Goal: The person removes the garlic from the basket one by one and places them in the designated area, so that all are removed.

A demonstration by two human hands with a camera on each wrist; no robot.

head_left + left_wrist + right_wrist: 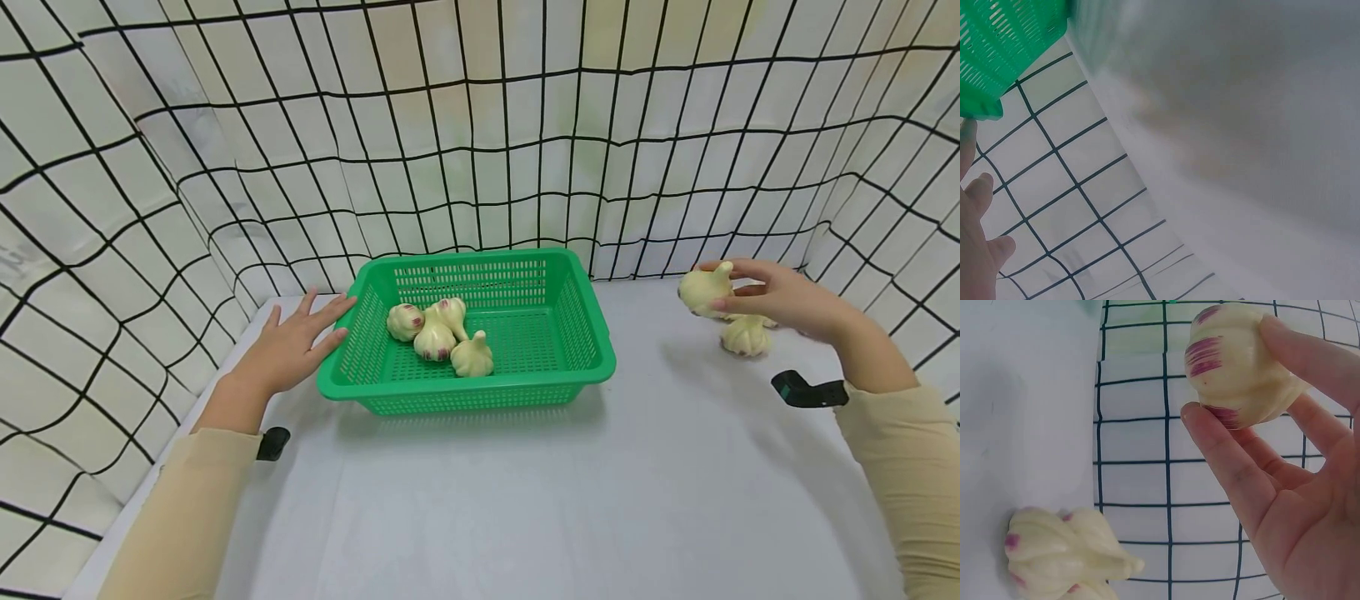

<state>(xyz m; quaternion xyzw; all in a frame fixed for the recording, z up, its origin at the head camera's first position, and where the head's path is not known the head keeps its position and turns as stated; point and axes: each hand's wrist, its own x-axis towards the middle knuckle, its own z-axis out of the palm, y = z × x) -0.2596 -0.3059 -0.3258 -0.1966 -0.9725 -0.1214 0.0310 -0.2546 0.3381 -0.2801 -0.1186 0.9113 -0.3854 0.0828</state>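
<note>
In the head view my right hand point(787, 296) holds a garlic bulb point(703, 290) above the table at the right. The right wrist view shows this pale garlic bulb point(1238, 369) with purple streaks, pinched between thumb and fingers. Below the hand lies another garlic bulb point(746, 336), with more partly hidden behind it. My left hand point(288, 346) is spread out, its fingertips at the left rim of a green plastic basket point(480, 390). Several garlic bulbs point(435, 335) sit in the basket's left half.
A white table surface point(480, 500) lies under everything. Black grid netting point(487, 150) over white sheeting rises behind the basket and along both sides. Small black devices point(810, 390) are worn at both wrists.
</note>
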